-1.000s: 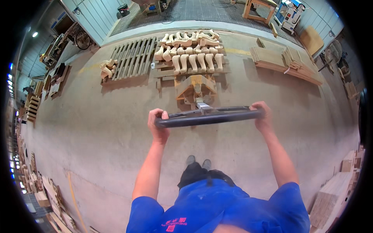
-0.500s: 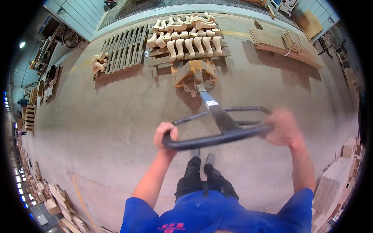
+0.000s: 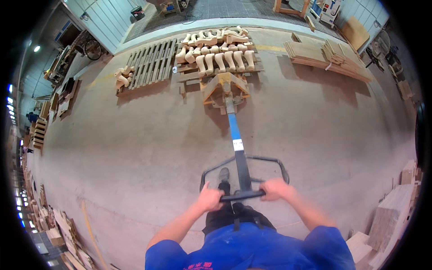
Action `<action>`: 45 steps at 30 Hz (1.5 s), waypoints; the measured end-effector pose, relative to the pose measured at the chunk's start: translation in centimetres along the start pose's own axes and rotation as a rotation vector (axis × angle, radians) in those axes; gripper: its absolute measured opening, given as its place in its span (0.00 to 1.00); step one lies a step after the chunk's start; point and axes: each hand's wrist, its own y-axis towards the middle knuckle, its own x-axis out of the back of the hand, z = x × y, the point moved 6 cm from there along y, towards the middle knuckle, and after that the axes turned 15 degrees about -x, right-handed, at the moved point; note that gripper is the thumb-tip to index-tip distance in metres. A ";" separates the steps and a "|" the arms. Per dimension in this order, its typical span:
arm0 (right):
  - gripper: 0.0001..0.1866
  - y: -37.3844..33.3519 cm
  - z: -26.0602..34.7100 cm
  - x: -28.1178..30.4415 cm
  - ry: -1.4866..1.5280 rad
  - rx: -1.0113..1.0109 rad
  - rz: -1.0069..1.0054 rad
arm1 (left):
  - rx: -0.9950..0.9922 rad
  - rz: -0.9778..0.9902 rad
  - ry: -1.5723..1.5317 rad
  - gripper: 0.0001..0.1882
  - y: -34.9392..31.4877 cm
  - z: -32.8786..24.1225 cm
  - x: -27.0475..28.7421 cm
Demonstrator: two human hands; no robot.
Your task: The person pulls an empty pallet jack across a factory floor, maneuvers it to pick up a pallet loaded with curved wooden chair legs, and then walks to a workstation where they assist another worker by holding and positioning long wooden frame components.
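Note:
Both of my hands grip the near bar of a black loop handle (image 3: 241, 195) in front of my body. My left hand (image 3: 210, 198) is closed round the bar's left end, and my right hand (image 3: 274, 189) round its right end. From the handle a blue and black tow bar (image 3: 234, 127) runs forward to a worn yellow pallet jack (image 3: 225, 85). Its forks are hidden beneath a wooden pallet (image 3: 189, 77). Several curved pale wooden furniture legs (image 3: 219, 62) lie in rows on that pallet. One of my shoes shows through the handle loop.
A slatted pallet (image 3: 150, 63) with a few curved wooden pieces (image 3: 123, 77) at its left end lies left of the load. Stacked flat boards (image 3: 310, 56) are at the right. Beyond runs a raised pale edge (image 3: 202, 24). Timber stacks (image 3: 391, 216) stand at the lower right.
The handle has come down and closer to my body, and the tow bar now points nearly straight ahead. Both hands have moved inward on the near bar. One foot has stepped forward.

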 end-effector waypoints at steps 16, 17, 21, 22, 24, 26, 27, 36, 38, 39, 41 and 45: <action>0.59 10.7 -18.4 -5.9 0.210 -0.170 0.063 | 0.156 -0.041 0.029 0.14 17.9 -2.2 -8.0; 0.59 10.5 -17.4 -2.6 0.289 -0.149 0.071 | 0.166 -0.011 0.004 0.14 17.8 -1.7 -7.0; 0.45 7.1 -16.7 12.5 0.376 -0.346 -0.081 | 0.171 -0.238 0.089 0.10 17.8 -2.4 8.7; 0.44 6.0 -15.8 17.0 0.345 -0.306 -0.148 | 0.174 -0.411 0.159 0.08 17.6 -2.4 13.1; 0.44 5.6 -16.3 23.2 0.358 -0.289 -0.252 | 0.181 -0.639 0.246 0.05 18.6 -2.9 20.2; 0.44 6.4 -16.0 24.1 0.335 -0.296 -0.245 | 0.218 -0.706 0.278 0.04 18.8 -2.5 20.6; 0.44 5.5 -15.8 21.7 0.313 -0.327 -0.278 | 0.222 -0.681 0.279 0.05 18.2 -3.1 18.3; 0.43 8.6 -15.3 -5.5 0.200 -0.205 0.272 | 0.229 -0.219 0.080 0.14 16.4 -3.3 -9.1; 0.44 7.3 -15.6 0.9 0.223 -0.208 0.227 | 0.210 -0.062 0.033 0.12 18.6 -2.5 -2.9; 0.45 6.3 -15.6 4.4 0.241 -0.212 0.209 | 0.196 0.025 0.010 0.11 19.2 -2.6 0.9; 0.44 3.4 -14.5 14.8 0.192 -0.225 -0.095 | 0.142 -0.530 0.174 0.07 18.5 -3.7 11.7; 0.39 -0.4 -12.4 25.6 0.190 -0.249 -0.486 | 0.207 -0.792 0.347 0.06 18.5 -4.6 20.5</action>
